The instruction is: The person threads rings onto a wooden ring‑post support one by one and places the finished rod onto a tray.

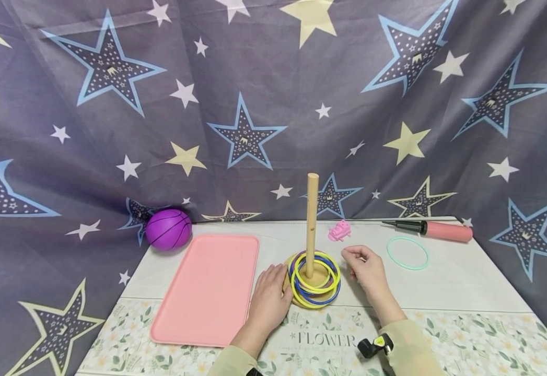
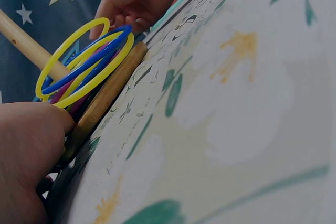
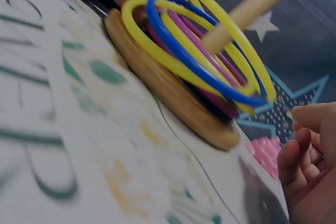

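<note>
Left hand rests against the wooden base, fingers relaxed; right hand hovers just right, fingers loosely curled, empty; the rings on the peg look light, stiff, slippery; best pinched at the rim.

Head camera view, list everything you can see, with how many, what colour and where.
wooden peg: one, pale wood, upright on a round wooden base at table centre
stacked rings: several, yellow, blue and purple, around the peg on the base
loose ring: one, mint green, flat on the table right of the peg
toy: one, pink, small, behind the peg
pump: one, pink with black nozzle, far right edge
tray: one, pink, left of the peg
ball: one, purple, far left corner
tablecloth: one, white with floral border
backdrop: one, grey-purple with stars
left hand: one, rests against the base's left edge
right hand: one, fingers loosely curled, holding nothing, right of the base
</note>
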Tool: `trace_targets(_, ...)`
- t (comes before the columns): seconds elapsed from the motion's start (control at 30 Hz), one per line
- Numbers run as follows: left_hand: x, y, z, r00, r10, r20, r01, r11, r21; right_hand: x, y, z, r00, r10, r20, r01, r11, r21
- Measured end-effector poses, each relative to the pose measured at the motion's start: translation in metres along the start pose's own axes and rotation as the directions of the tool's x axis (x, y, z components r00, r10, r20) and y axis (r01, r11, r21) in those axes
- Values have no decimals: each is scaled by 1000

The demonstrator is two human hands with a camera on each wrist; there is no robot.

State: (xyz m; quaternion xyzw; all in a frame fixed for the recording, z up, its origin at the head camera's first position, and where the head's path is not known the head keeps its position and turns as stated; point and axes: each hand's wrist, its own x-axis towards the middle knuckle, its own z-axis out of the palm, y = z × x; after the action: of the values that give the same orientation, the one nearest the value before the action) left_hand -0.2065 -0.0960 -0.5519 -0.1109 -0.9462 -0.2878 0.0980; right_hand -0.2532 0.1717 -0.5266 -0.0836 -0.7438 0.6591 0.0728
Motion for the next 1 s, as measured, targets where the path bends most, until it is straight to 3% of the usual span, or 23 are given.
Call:
trace_targets(0.2, 1, -1, 1, 1000, 3, -2, -3, 1000, 8, 7, 9, -25, 994, -44, -98, 42, 999, -27)
trace_targets(0.47, 0, -1, 0, 1000, 7, -2, -7, 1000, -9, 15, 18, -59, 969, -69, -236, 40, 991, -126)
trace_targets(0.7, 0, -1, -2, 1000, 12, -7, -12, 1000, -9, 18, 26, -91, 930, -88, -358, 20, 982, -188)
trace_targets(1.0, 0, 0, -6, 1000, -5, 9, 5, 1000, -24, 21, 33, -124, 865, -82, -495, -70, 958, -280)
